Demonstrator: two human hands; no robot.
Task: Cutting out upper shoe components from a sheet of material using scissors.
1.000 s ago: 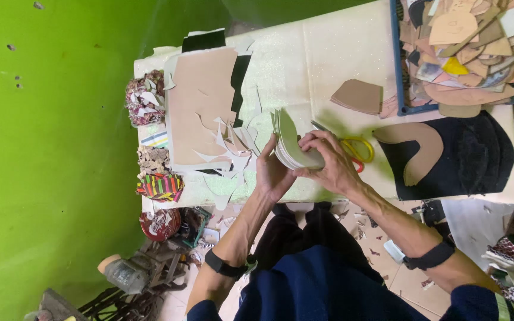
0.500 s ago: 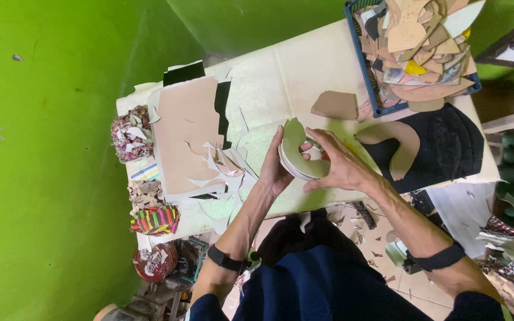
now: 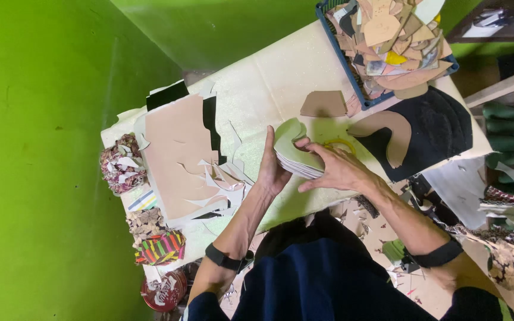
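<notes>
Both hands are holding a stack of pale green cut-out pieces (image 3: pixel 295 153) over the cream table (image 3: pixel 269 89). The left hand (image 3: pixel 270 169) is pressing its side, and the right hand (image 3: pixel 334 169) is gripping it. Yellow scissors (image 3: pixel 340 144) are lying just behind, near a blue basket of scraps (image 3: pixel 352 77).

The stack of cut pieces (image 3: pixel 295 156) between the two hands shows a pale green top and white edges, lying on a cream table (image 3: pixel 269 89) before a bright green wall (image 3: pixel 43 148). To the left lies a tan sheet (image 3: pixel 176 157) over a black sheet (image 3: pixel 168 95), with a bundle striped in pink, yellow, green and black (image 3: pixel 160 248) nearer; to the right a black pile (image 3: pixel 435 134) carries a tan curved piece (image 3: pixel 391 134), beside yellow scissor handles (image 3: pixel 340 144). The far blue crate (image 3: pixel 352 83) holds tan, brown and yellow scraps, and the person wears black wristbands (image 3: pixel 224 259) and dark blue clothing (image 3: pixel 322 279).
</notes>
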